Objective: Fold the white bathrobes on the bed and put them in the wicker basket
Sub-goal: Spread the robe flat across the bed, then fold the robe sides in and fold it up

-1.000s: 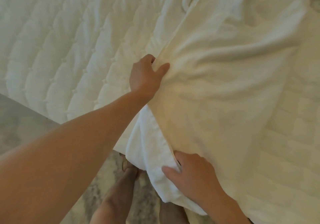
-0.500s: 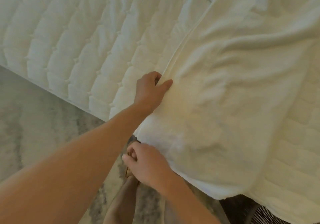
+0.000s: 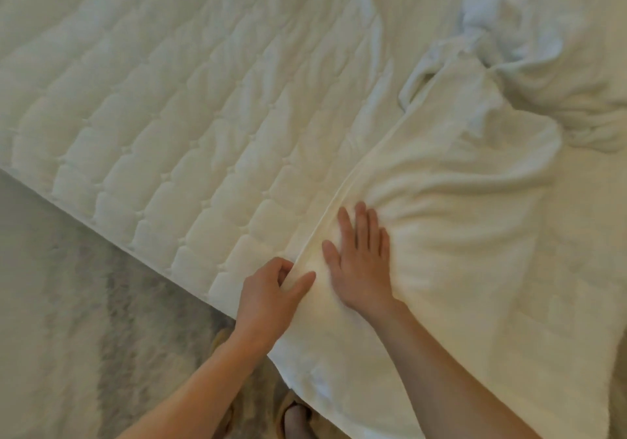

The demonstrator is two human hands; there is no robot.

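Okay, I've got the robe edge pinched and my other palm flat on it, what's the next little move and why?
Probably slide the right hand away from you across the bathrobe, while the left hand holds the pinched edge. Creases fan out from the flat palm, so the cloth likely needs smoothing before any fold.

The bathrobe (image 3: 458,252) is plain white with a warm cream tone and no print. The bed (image 3: 169,99) is also white, stitched in a quilt pattern of rounded cells in rows. The crumpled bathrobe (image 3: 529,31) behind looks a colder, slightly bluish white. The rug (image 3: 84,303) is grey and beige, in irregular blotches.
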